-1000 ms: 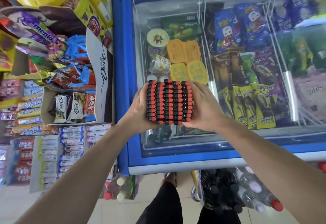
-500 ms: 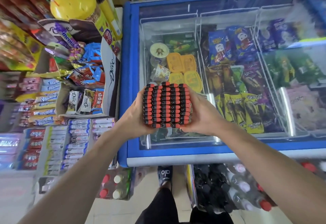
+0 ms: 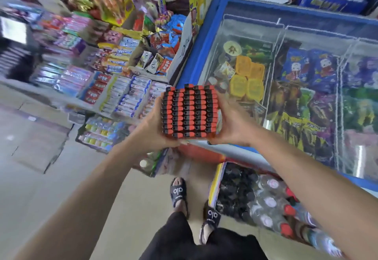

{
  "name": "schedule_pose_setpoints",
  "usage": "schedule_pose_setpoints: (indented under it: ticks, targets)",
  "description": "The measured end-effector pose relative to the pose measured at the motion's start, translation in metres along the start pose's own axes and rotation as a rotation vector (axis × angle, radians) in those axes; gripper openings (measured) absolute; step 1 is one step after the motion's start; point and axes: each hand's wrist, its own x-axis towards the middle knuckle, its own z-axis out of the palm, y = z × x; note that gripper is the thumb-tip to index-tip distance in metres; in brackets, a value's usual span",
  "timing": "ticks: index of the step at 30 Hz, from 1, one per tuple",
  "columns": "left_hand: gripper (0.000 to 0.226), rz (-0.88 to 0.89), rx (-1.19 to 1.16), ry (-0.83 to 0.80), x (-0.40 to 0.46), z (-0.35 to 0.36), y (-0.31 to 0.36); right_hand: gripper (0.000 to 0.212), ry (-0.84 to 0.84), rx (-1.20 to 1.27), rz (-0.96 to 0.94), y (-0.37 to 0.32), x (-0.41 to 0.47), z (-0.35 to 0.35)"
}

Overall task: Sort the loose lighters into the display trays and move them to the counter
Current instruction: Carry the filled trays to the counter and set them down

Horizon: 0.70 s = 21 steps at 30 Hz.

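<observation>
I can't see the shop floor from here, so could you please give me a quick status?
Left hand and right hand grip the full lighter tray by its sides. Tray held level beside the freezer. Nothing blocking.

The shop is bright, with soft, even light and only faint shadows. The shelves [image 3: 67,59] on the left are smeared with blur, and the edges bend like a fish-eye. Pale glare shines on the freezer [image 3: 306,41] glass.
</observation>
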Motion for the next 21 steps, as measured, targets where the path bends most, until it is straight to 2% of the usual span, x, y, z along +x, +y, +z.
schedule_pose_setpoints:
  ticks: [6,9,17,21]
  targets:
    - [0.118,-0.111,-0.002,0.172,-0.094,-0.048,-0.013,0.129,-0.1,0.043,-0.149,-0.081,0.021,0.044]
    - [0.127,-0.17,-0.007,0.225,-0.141,-0.077,-0.031,0.12,-0.157,0.057,-0.204,-0.13,0.039,0.074]
    - [0.121,-0.343,-0.027,0.331,-0.27,-0.178,-0.121,0.118,-0.301,0.046,-0.311,-0.272,0.112,0.189]
    - [0.121,-0.388,-0.077,0.368,-0.329,-0.244,-0.169,0.127,-0.364,0.064,-0.334,-0.348,0.149,0.249]
